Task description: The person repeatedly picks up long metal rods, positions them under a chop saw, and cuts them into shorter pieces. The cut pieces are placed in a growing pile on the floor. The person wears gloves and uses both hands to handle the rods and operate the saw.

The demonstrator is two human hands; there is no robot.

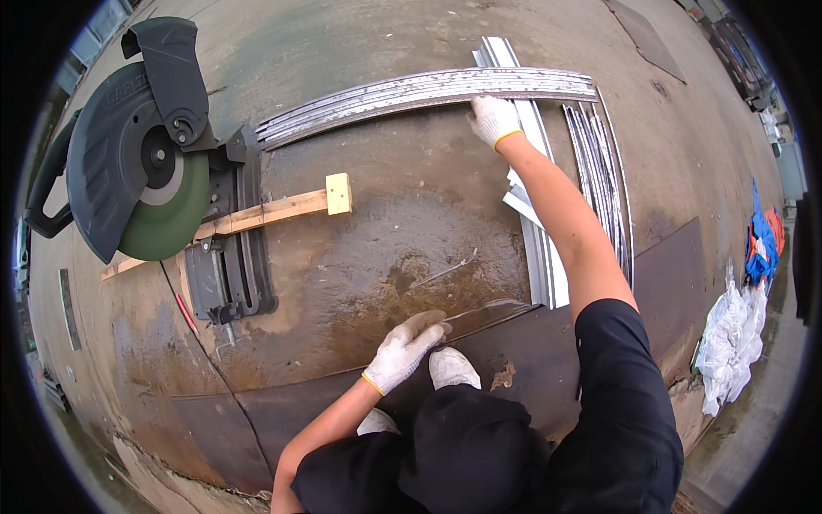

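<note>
My right hand, in a white work glove, reaches far forward and grips the near edge of a bundle of long grey metal strips lying crosswise on the concrete floor. My left hand, also gloved, rests flat with its fingers extended on the edge of a dark steel floor plate, holding nothing. My white shoe is just beside it.
A cut-off saw with a green disc stands at the left, a wooden batten with an end block across its base. More metal strips and thin rods lie lengthwise on the right. White rags and blue cloth sit far right.
</note>
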